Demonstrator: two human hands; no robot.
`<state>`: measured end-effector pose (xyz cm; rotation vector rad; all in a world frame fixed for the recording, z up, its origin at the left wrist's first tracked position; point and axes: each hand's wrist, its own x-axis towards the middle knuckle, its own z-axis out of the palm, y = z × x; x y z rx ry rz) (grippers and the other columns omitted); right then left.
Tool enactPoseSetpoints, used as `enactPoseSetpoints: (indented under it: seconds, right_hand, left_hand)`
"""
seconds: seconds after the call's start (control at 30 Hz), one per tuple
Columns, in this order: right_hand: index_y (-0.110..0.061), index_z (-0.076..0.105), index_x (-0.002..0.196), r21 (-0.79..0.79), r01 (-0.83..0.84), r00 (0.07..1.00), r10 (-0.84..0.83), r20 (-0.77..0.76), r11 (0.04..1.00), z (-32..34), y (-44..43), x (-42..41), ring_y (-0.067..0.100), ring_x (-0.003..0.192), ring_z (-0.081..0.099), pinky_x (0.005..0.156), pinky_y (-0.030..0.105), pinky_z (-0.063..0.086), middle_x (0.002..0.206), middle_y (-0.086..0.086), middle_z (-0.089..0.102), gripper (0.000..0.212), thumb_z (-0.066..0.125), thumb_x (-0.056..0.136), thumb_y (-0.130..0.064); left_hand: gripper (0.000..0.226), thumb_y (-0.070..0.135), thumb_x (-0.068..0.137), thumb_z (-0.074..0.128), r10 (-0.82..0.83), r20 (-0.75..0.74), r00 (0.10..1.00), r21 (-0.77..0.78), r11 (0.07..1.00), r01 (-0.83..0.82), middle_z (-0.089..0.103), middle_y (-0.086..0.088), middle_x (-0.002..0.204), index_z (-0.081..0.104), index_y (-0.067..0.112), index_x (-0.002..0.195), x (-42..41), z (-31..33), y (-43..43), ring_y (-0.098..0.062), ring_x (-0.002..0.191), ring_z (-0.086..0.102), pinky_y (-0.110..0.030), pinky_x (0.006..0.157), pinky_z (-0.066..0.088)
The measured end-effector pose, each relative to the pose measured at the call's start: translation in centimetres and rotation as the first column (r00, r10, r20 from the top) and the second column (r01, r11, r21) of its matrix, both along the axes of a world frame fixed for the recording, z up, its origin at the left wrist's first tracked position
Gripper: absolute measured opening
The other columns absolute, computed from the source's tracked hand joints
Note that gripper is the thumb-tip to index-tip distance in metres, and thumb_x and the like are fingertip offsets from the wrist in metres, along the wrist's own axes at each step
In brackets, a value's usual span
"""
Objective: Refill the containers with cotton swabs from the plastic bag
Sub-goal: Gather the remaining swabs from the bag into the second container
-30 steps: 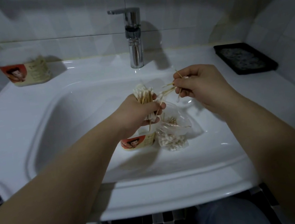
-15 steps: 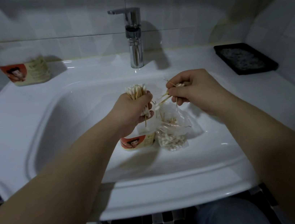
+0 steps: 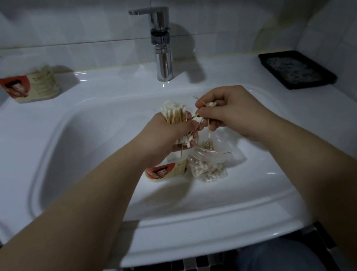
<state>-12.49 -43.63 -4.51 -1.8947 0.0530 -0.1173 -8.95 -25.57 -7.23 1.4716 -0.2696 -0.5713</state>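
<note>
Left hand: in the head view the left hand (image 3: 168, 136) grips an upright bundle of cotton swabs (image 3: 174, 114). Its fingers curl round the wooden stems, and white tips show above and below the fist.
Right hand: the right hand (image 3: 231, 109), at 3 o'clock of the left, pinches a few loose swabs (image 3: 211, 104) between thumb and curled fingers, right beside the bundle.
Bag: the plastic bag (image 3: 206, 163) lies in the sink basin (image 3: 58, 138) at 5 o'clock of the bundle, with many swabs left inside.
Containers: one labelled container (image 3: 166, 171) stands in the basin against the bag's 9 o'clock side, partly hidden by the left wrist, so its fill cannot be told. A second container (image 3: 28, 85) stands on the ledge at 10 o'clock of the view, contents unclear.
Surroundings: the faucet (image 3: 161, 45) is at 12 o'clock and a black tray (image 3: 296, 69) at 2 o'clock.
Progress: swabs are gathered in hand but not yet set in the near container. With the bag far from empty, much seems left.
Change: since half a second ago the hands have closed together, bringing the right hand's swabs to the bundle. The bag and containers lie as before.
</note>
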Motion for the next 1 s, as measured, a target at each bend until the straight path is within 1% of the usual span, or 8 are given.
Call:
enactPoseSetpoints:
  seconds: [0.13, 0.23, 0.37, 0.47, 0.53, 0.67, 0.83, 1.0]
  right_hand:
    - [-0.003, 0.074, 0.100, 0.079, 0.132, 0.988, -0.137, 0.068, 0.988, 0.3, -0.5, 0.3, 0.014, 0.059, 0.067, 0.055, 0.025, 0.054, 0.081, 0.017, 0.072, 0.010, 0.073, 0.090, 0.000]
    - [-0.008, 0.074, 0.098, 0.096, 0.181, 0.978, -0.189, 0.087, 0.979, 0.4, -1.0, 0.4, 0.015, 0.062, 0.066, 0.055, 0.024, 0.053, 0.085, 0.016, 0.075, 0.010, 0.072, 0.090, -0.002]
    - [-0.011, 0.076, 0.098, 0.052, 0.158, 0.985, -0.161, 0.065, 0.986, 0.3, -1.1, 0.5, 0.015, 0.062, 0.064, 0.056, 0.026, 0.051, 0.085, 0.019, 0.074, 0.013, 0.072, 0.090, -0.002]
    - [-0.011, 0.076, 0.098, 0.014, 0.128, 0.991, -0.128, 0.042, 0.992, 0.2, -1.0, 0.4, 0.010, 0.055, 0.061, 0.054, 0.023, 0.049, 0.065, 0.002, 0.070, 0.013, 0.071, 0.090, -0.002]
    - [-0.009, 0.076, 0.100, -0.005, 0.121, 0.992, -0.121, 0.036, 0.993, 0.3, -0.8, 0.3, 0.008, 0.051, 0.059, 0.052, 0.021, 0.048, 0.062, 0.001, 0.068, 0.013, 0.071, 0.091, -0.002]
    - [-0.014, 0.076, 0.094, 0.019, 0.147, 0.988, -0.147, 0.053, 0.989, 0.3, -0.9, 0.3, 0.011, 0.056, 0.062, 0.053, 0.023, 0.048, 0.080, 0.013, 0.073, 0.015, 0.070, 0.090, -0.001]
    - [-0.006, 0.076, 0.100, -0.046, 0.097, 0.995, -0.097, 0.010, 0.994, 0.3, -0.8, 0.1, 0.007, 0.049, 0.058, 0.051, 0.023, 0.049, 0.061, -0.002, 0.070, 0.013, 0.072, 0.089, 0.000]
    - [-0.001, 0.072, 0.099, -0.110, -0.013, 0.999, 0.007, -0.054, 0.994, 0.2, -0.2, -0.2, 0.007, 0.047, 0.058, 0.050, 0.020, 0.047, 0.060, 0.005, 0.065, 0.012, 0.076, 0.088, -0.001]
  left_hand:
    - [0.013, 0.001, 0.096, 0.064, -0.010, -0.011, 1.000, -0.004, 1.000, 0.010, 0.074, -0.006, 0.090, 0.063, 0.014, 0.101, 0.0, 0.3, 0.1, -0.014, 0.069, 0.067, -0.030, 0.065, 0.056]
    - [0.023, 0.001, 0.097, 0.062, 0.006, -0.045, 0.999, -0.001, 1.000, -0.006, 0.067, -0.004, 0.083, 0.063, 0.015, 0.116, -0.1, 0.2, 0.2, -0.014, 0.069, 0.067, -0.029, 0.063, 0.056]
    - [0.021, 0.000, 0.096, 0.063, 0.023, -0.042, 0.999, 0.026, 0.999, -0.022, 0.071, -0.007, 0.086, 0.067, 0.007, 0.116, -0.1, 0.3, 0.1, -0.016, 0.069, 0.066, -0.029, 0.062, 0.053]
    - [0.018, 0.000, 0.096, 0.062, 0.035, -0.032, 0.999, 0.031, 0.999, -0.034, 0.077, -0.010, 0.096, 0.068, 0.009, 0.110, 0.0, 0.6, 0.2, -0.017, 0.069, 0.064, -0.029, 0.063, 0.052]
    - [0.020, -0.001, 0.095, 0.063, 0.052, -0.051, 0.997, 0.025, 0.998, -0.051, 0.076, -0.008, 0.092, 0.068, 0.012, 0.110, -0.1, 0.7, 0.2, -0.014, 0.066, 0.063, -0.026, 0.060, 0.053]
    - [0.019, 0.000, 0.095, 0.063, 0.087, -0.097, 0.992, 0.031, 0.996, -0.084, 0.065, -0.008, 0.085, 0.067, 0.006, 0.112, -0.3, 0.6, 0.0, -0.015, 0.066, 0.059, -0.027, 0.057, 0.054]
    - [0.010, 0.016, 0.096, 0.069, 0.132, -0.049, 0.990, 0.035, 0.991, -0.130, 0.060, -0.004, 0.074, 0.065, 0.009, 0.102, 0.0, 0.3, 0.1, -0.016, 0.062, 0.058, -0.028, 0.060, 0.054]
    - [0.009, 0.014, 0.095, 0.070, 0.132, -0.023, 0.991, 0.013, 0.991, -0.131, 0.070, -0.008, 0.091, 0.067, 0.009, 0.102, 0.4, -0.2, 0.3, -0.018, 0.082, 0.069, -0.034, 0.073, 0.061]
